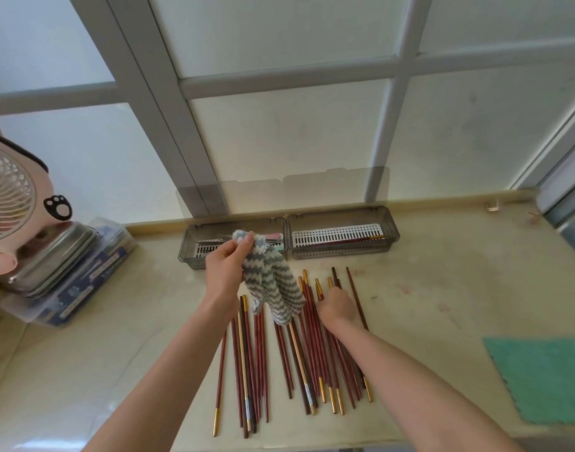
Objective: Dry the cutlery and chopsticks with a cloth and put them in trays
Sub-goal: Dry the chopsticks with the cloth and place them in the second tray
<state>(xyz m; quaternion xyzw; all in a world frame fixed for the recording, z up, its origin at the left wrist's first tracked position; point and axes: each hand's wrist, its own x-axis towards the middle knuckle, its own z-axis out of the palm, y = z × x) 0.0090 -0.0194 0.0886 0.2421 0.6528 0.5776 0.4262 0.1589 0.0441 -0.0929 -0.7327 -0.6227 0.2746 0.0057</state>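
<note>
Two-handed: pinches striped cloth (273,285) in left hand (225,272), hanging just above the chopsticks (312,353); curls right hand (336,305) onto several mid-counter (442,288). Fanned toward near edge. Open trays (341,252) side by side along far edge.

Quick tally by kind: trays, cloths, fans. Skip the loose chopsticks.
Trays: 2 (left tray, right tray)
Cloths: 2 (striped cloth, green cloth)
Fans: 1 (fan)
Total: 5
</note>
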